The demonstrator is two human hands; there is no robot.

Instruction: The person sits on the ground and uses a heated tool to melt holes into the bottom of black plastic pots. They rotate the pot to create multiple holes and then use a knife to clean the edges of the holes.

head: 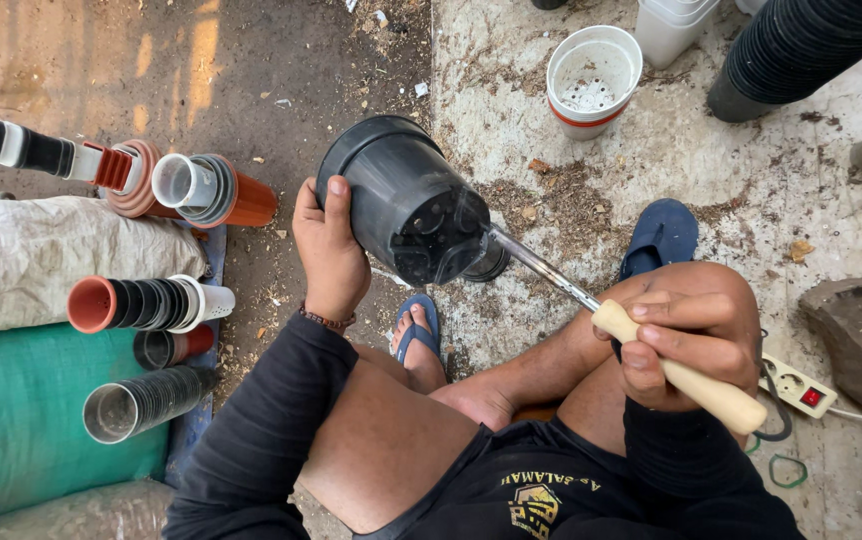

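Note:
My left hand (329, 255) grips the side of a black plastic flower pot (401, 195), held on its side with its base turned toward me. My right hand (686, 335) is closed around the pale wooden handle of a metal-rod tool (551, 275). The rod's tip touches the pot's base, and a wisp of smoke rises at the contact. My knees and blue sandals (661, 235) are below the pot.
Stacks of nested pots in black, white and terracotta (146, 305) lie at left beside a white sack (41, 255) and a green sack (21, 420). A white pot (594, 75) stands ahead. A tall black pot stack (801, 50) lies upper right. A power strip (796, 385) lies at right.

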